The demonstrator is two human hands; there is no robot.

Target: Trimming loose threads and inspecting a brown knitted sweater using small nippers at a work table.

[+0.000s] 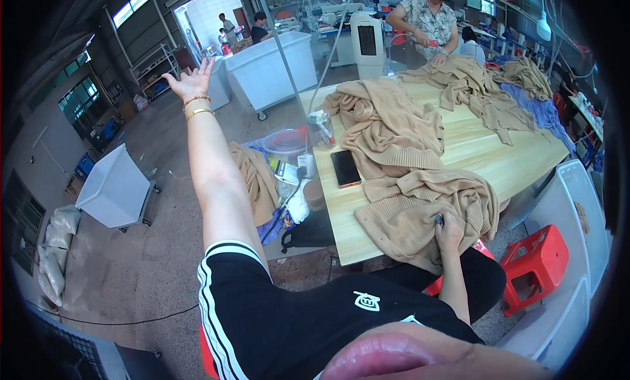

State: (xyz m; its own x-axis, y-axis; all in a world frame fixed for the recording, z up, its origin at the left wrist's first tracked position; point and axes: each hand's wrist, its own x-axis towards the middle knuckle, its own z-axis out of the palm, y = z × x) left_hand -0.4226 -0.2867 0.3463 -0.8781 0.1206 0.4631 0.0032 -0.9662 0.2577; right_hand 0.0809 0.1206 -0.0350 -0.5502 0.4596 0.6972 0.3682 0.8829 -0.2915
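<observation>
My left arm is stretched out to the far left, away from the table. At its end my left hand (192, 81) is raised with the fingers apart and nothing in it, a bead bracelet and a gold bangle on the wrist. My right hand (450, 233) rests on a tan knitted garment (400, 213) at the table's near edge. Its fingers are closed round a small dark tool (439, 219), mostly hidden, so its kind is unclear. Beyond lies a heaped tan knit garment (394, 121), with a dark phone (346, 168) beside it.
The wooden table (354, 229) carries a clear cup of small tools (321, 127). White wheeled bins (272, 68) stand behind it. A red stool (538, 268) and a white bin (577, 216) are at right. Across the table a person (426, 26) handles tan knitwear.
</observation>
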